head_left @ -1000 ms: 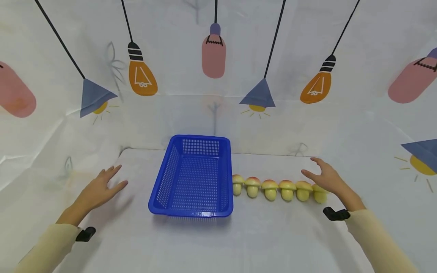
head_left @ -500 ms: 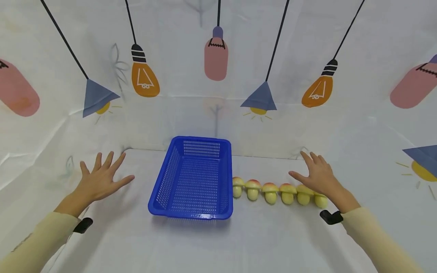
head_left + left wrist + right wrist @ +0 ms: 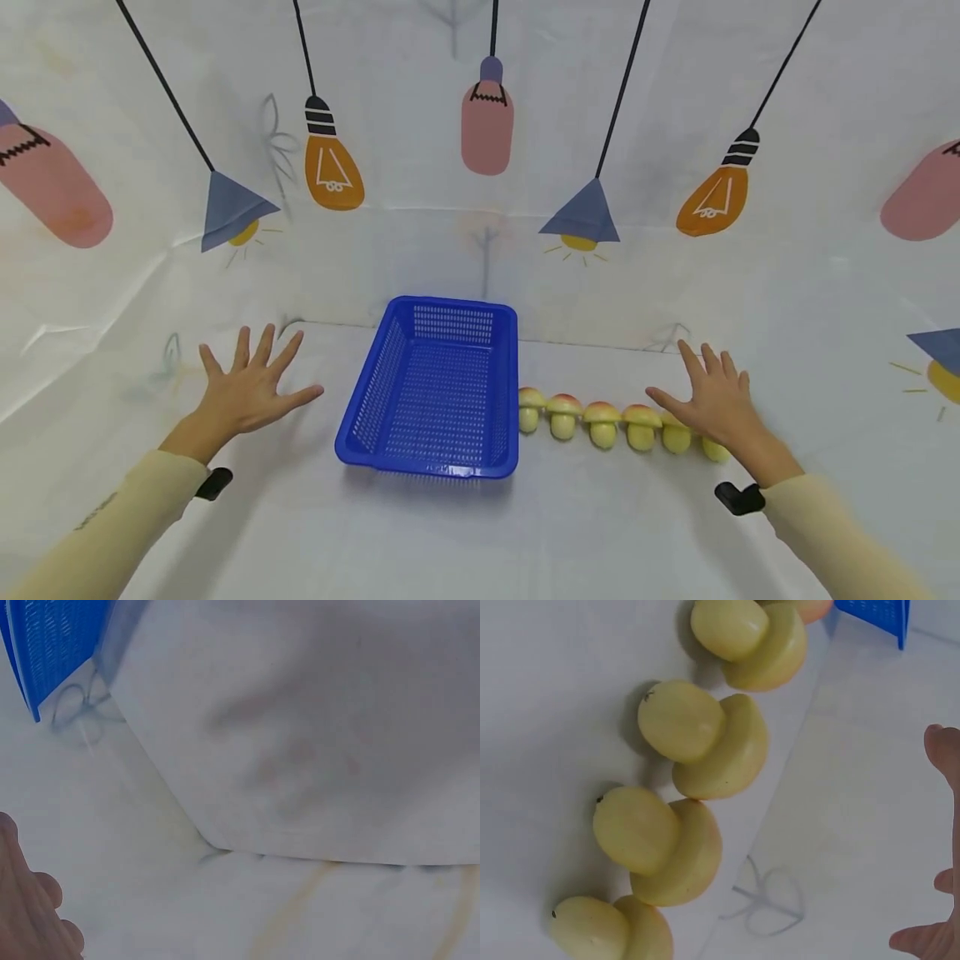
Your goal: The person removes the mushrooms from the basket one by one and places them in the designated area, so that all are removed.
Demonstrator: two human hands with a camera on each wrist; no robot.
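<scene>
A blue mesh basket [image 3: 431, 392] stands empty in the middle of the white table [image 3: 525, 533]. To its right lies a row of several yellow toy mushrooms [image 3: 603, 423] with reddish caps; the right wrist view shows them [image 3: 705, 746] close up. My right hand [image 3: 712, 404] hovers with spread fingers over the right end of the row and hides part of the last mushroom. My left hand [image 3: 251, 387] is held flat with spread fingers to the left of the basket, holding nothing. The basket's corner [image 3: 52, 645] appears in the left wrist view.
A white cloth printed with lamps and bulbs [image 3: 333, 171] forms the backdrop on three sides. The table's far edge [image 3: 600, 346] runs just behind the basket and mushrooms. A black strap [image 3: 738, 497] sits on each wrist.
Both hands have risen and spread their fingers; the left moved a little toward the basket. The view shifted slightly.
</scene>
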